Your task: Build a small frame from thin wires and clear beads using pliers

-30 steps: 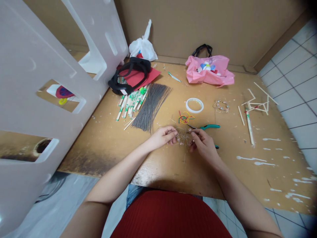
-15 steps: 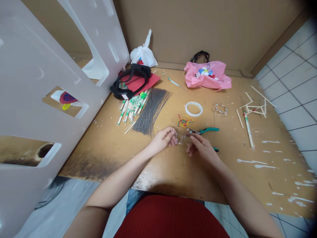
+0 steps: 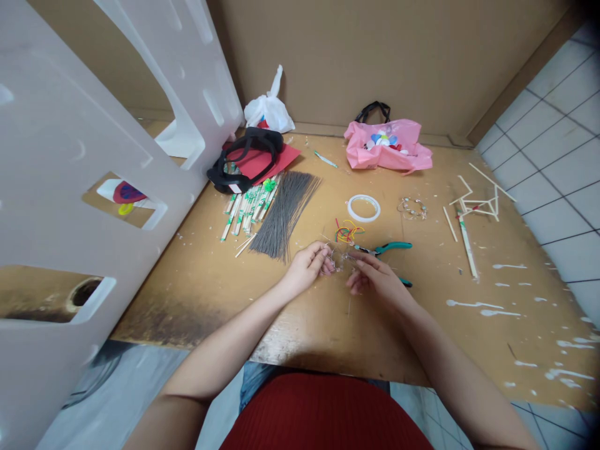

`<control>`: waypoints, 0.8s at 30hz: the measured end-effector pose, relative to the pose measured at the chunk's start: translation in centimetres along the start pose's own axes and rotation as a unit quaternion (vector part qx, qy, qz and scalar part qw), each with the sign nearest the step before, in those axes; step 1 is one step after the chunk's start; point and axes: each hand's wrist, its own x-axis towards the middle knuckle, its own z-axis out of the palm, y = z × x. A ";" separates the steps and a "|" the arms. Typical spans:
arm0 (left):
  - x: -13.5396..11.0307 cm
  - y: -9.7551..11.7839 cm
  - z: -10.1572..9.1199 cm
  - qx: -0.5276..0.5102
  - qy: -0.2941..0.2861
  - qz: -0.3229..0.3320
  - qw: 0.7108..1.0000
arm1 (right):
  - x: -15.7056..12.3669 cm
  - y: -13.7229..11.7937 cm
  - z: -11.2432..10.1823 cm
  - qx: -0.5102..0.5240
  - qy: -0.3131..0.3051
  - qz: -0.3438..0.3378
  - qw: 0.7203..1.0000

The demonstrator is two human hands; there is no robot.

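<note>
Between my hands is a small loop of thin wire (image 3: 345,255), its fine shape hard to make out. My left hand (image 3: 313,262) pinches its left side, fingertips pressed together. On the other side my right hand (image 3: 375,275) grips the wire between thumb and forefinger. Pliers (image 3: 394,245) with teal handles lie on the table just behind my right hand, which covers part of them. A tangle of red, yellow and green strings (image 3: 347,231) rests just beyond the wire. Farther back is a white roll of tape (image 3: 364,208).
A bundle of grey wires (image 3: 287,215) lies left, beside wrapped chopsticks (image 3: 246,206) and a black head strap (image 3: 225,172). A pink bag (image 3: 389,147) and a white bag (image 3: 269,112) stand at the back. Right are a beaded wire ring (image 3: 413,208) and a stick frame (image 3: 480,206).
My right hand has moved slightly left, closer to my left hand. Both hands keep their hold on the wire, and the camera view has shifted a little.
</note>
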 end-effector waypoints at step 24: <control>0.9 -1.7 -0.6 0.103 -0.005 -0.027 0.994 | 0.4 0.8 0.4 -0.038 0.005 0.018 0.999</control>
